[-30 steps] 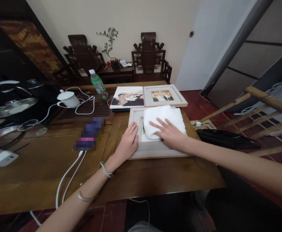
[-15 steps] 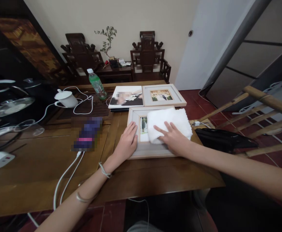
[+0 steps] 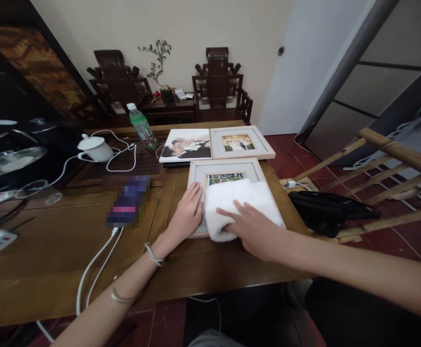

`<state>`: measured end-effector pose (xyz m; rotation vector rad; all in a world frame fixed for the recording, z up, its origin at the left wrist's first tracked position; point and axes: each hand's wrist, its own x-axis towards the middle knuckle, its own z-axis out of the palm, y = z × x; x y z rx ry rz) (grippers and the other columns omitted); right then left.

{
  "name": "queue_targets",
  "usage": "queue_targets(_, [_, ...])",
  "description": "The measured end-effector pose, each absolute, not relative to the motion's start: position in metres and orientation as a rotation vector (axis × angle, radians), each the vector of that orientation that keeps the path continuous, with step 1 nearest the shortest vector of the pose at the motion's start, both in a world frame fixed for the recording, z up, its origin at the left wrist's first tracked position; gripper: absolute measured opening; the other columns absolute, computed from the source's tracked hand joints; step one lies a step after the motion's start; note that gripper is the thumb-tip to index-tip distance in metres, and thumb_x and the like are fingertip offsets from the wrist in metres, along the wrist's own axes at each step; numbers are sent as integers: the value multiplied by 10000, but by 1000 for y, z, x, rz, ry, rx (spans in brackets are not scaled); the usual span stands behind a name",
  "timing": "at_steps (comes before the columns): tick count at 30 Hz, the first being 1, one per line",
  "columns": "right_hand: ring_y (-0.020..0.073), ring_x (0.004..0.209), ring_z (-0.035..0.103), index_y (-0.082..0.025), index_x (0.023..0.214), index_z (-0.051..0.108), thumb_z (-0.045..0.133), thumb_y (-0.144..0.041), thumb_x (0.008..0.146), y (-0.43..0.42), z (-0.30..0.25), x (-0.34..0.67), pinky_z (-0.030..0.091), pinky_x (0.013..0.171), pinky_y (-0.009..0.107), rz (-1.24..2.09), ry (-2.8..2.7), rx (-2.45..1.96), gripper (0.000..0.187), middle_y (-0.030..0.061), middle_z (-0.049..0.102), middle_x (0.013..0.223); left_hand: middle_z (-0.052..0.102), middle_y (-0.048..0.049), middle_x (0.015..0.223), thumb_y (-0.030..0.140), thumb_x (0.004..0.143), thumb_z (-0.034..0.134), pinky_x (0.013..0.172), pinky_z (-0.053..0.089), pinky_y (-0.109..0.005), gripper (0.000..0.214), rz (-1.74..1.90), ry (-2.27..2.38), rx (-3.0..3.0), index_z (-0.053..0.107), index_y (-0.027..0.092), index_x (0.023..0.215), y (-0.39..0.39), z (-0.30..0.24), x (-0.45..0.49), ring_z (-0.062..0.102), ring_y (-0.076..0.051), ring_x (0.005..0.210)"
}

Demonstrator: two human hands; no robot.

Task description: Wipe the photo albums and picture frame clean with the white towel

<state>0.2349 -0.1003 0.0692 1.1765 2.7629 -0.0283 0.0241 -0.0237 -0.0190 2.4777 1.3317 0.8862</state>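
The frame [image 3: 228,167] lies flat near the bench's [image 3: 51,260] right end, just ahead of the person. A folded white cloth [image 3: 241,197] covers its near half and laps over the near rail, so only the top strip of the photo shows beyond it.

The right hand [image 3: 256,233] rests palm-down on the cloth's near edge. Its fingers [image 3: 228,212] are spread and nearly straight, pressing on the cloth rather than closed round it, and the heel of the hand sits over the bench edge of the frame.

The left hand [image 3: 187,217] lies flat along the frame's left rail, fingers together and stretched out, tips pointing away from the person. It grips nothing, and its fingers lie just beside the cloth's left edge.

Beyond the frame a second frame [image 3: 242,142] and a print [image 3: 187,144] lie side by side, touching its far rail. Further left stand a bottle [image 3: 141,126] and a white cup [image 3: 93,148]. A white cable [image 3: 95,267] runs over the near edge, and a black bag [image 3: 326,212] sits off the bench's right end
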Motion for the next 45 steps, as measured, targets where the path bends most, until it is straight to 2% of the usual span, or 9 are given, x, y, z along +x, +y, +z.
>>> queue_targets(6, [386, 1381, 239, -215, 1268, 585, 437, 37, 777, -24, 55, 258, 275, 1077, 582, 263, 2705, 1335, 572, 45, 262, 1544, 429, -202, 1440, 209, 931, 364, 1126, 306, -509, 453, 916, 1306, 2480, 456, 62, 1350, -22, -21, 23, 330, -283, 1385])
queue_targets(10, [424, 1385, 188, -218, 1259, 597, 392, 39, 805, 16, 55, 261, 233, 1065, 639, 414, 2688, 1372, 561, 35, 238, 1553, 425, -202, 1443, 206, 930, 367, 1119, 313, -520, 455, 917, 1292, 2467, 451, 64, 1354, -22, -19, 23, 323, -285, 1388])
queue_targets(18, [490, 1310, 303, -166, 1271, 579, 531, -45, 758, -39, 55, 229, 315, 996, 663, 173, 2645, 1315, 529, 101, 289, 1530, 418, -204, 1447, 210, 932, 367, 1125, 307, -506, 455, 905, 1311, 2457, 451, 57, 1352, -23, -19, 24, 317, -279, 1392])
queue_targets(26, [353, 1145, 544, -185, 1159, 642, 534, -78, 770, -109, 102, 210, 480, 897, 484, -174, 2667, 1115, 417, 78, 440, 1450, 404, -205, 1456, 196, 945, 335, 1119, 324, -500, 445, 886, 1328, 2437, 452, 51, 1349, -23, -19, 24, 294, -270, 1403])
queue_targets(28, [363, 1193, 508, -195, 1188, 630, 526, -82, 782, -108, 98, 211, 467, 922, 492, -155, 2668, 1111, 434, 59, 430, 1459, 406, -200, 1456, 200, 952, 329, 1113, 332, -509, 436, 890, 1321, 2427, 457, 67, 1347, -23, -19, 24, 293, -268, 1404])
queue_targets(31, [404, 1322, 347, -202, 1218, 619, 562, -112, 783, -92, 80, 215, 381, 1017, 536, -44, 2692, 1107, 448, 44, 368, 1499, 412, -168, 1460, 200, 957, 323, 1116, 334, -506, 431, 902, 1309, 2416, 450, 110, 1358, -22, -20, 24, 294, -254, 1405])
queue_targets(35, [405, 1379, 230, -173, 1198, 636, 563, -132, 806, -49, 56, 216, 260, 1091, 559, 181, 2737, 1149, 401, 78, 307, 1526, 433, -179, 1443, 181, 939, 331, 1138, 305, -487, 448, 966, 1296, 2447, 438, 87, 1364, -20, -23, 24, 324, -256, 1391])
queue_targets(42, [379, 1396, 200, -210, 1199, 644, 469, -94, 867, 23, 59, 221, 191, 1101, 585, 479, 2626, 1278, 393, 52, 342, 1512, 432, -187, 1443, 208, 931, 375, 1133, 293, -512, 455, 956, 1274, 2459, 443, 86, 1364, -20, -22, 23, 329, -274, 1387])
queue_targets(45, [396, 1381, 230, -197, 1204, 635, 453, -68, 852, 23, 59, 229, 244, 1059, 607, 473, 2600, 1299, 417, 73, 315, 1524, 421, -175, 1454, 207, 933, 376, 1131, 293, -518, 458, 962, 1269, 2448, 432, 105, 1375, -21, -21, 23, 319, -270, 1392])
